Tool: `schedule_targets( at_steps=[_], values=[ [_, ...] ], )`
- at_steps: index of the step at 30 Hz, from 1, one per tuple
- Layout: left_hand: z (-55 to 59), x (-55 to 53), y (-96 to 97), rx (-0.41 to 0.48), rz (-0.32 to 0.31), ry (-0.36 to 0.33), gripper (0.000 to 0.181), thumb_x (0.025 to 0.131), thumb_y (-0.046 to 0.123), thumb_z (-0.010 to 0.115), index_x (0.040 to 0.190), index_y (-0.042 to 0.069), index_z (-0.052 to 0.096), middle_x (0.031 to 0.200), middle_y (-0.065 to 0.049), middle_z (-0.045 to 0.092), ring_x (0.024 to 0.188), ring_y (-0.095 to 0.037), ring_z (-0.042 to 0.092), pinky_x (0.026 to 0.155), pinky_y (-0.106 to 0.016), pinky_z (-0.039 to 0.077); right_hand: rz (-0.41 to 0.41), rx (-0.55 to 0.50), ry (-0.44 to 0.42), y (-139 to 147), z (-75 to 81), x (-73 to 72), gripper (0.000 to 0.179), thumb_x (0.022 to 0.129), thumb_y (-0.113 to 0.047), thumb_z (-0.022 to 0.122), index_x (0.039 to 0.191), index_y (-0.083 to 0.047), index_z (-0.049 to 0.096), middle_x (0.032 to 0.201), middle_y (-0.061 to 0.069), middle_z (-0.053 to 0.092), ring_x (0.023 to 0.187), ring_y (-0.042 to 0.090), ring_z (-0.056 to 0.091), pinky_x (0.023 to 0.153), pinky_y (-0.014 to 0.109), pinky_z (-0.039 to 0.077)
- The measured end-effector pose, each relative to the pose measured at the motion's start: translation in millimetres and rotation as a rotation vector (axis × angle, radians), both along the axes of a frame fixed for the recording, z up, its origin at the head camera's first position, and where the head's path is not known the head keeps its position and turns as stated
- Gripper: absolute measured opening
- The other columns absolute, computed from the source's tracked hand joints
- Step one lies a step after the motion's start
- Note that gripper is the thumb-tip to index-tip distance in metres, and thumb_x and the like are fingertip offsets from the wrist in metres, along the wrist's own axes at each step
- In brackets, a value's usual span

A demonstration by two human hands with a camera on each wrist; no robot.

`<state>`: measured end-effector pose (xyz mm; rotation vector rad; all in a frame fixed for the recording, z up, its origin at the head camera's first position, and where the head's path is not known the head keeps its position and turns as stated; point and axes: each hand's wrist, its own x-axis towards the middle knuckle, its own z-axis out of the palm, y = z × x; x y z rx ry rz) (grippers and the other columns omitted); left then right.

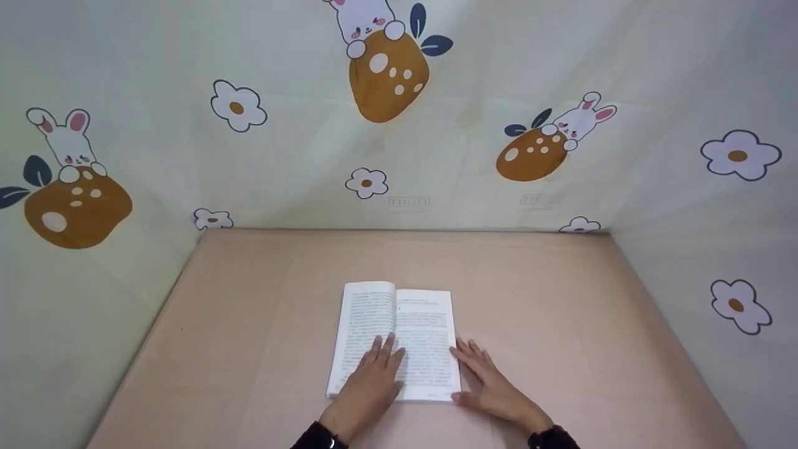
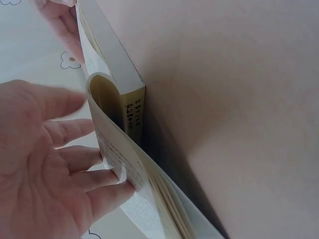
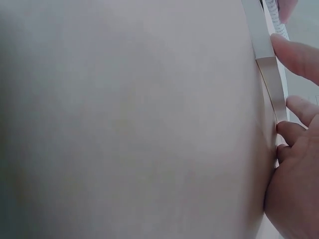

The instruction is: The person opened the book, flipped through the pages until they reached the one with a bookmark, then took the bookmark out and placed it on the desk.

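A book [image 1: 424,349] lies spread on the table, its printed pages facing up. Across the lower part of the left page rests my left hand [image 1: 371,380], fingers extended toward the gutter. The left wrist view shows that hand's fingertips against the curved left pages [image 2: 119,154], with dark writing on the spine-side edge of the book. My right hand [image 1: 492,386] is at the book's right edge, thumb by the lower corner and fingers reaching along the side. In the right wrist view, its fingertips [image 3: 294,52] touch the page block [image 3: 266,67].
A pinkish-tan cloth covers the table [image 1: 249,324]. Pale curtains [image 1: 461,143] printed with rabbits and flowers enclose it at the back and both sides. Dark cuffs [image 1: 552,438] show at both wrists.
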<state>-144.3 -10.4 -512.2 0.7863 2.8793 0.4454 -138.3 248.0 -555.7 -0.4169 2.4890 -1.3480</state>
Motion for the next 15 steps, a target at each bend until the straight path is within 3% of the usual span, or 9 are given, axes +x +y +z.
schedule_targets(
  at_steps=[4,11,15],
  values=[
    [-1.3,0.6,-0.6,0.045,0.016,-0.03,0.066,0.085,0.038,0.063,0.136,0.002,0.041,0.149,-0.023,0.027,0.136,-0.041,0.027,0.106,-0.053,0.033,-0.012,0.01,0.008,0.3,-0.2,0.2,0.076,0.08,-0.033,0.07,0.143,-0.009,0.035,0.155,0.017,0.015,0.142,0.042,-0.002,0.11,0.062,-0.005],
    [-4.9,-1.6,0.9,0.043,0.02,0.011,0.077,0.075,0.043,0.07,0.135,0.001,0.044,0.147,-0.023,0.031,0.134,-0.042,0.031,0.105,-0.051,0.035,-0.034,-0.001,-0.025,0.2,3.5,0.4,0.075,0.079,-0.032,0.071,0.142,-0.011,0.038,0.155,0.015,0.016,0.142,0.042,-0.003,0.11,0.063,-0.006],
    [-5.8,-2.1,2.2,-0.002,0.009,0.078,0.082,0.071,0.05,0.071,0.133,0.002,0.047,0.145,-0.024,0.035,0.131,-0.042,0.036,0.103,-0.048,0.039,-0.039,-0.004,-0.018,0.5,1.0,0.3,0.074,0.08,-0.033,0.071,0.142,-0.012,0.037,0.155,0.016,0.017,0.142,0.042,-0.002,0.108,0.065,-0.005]
  ],
)
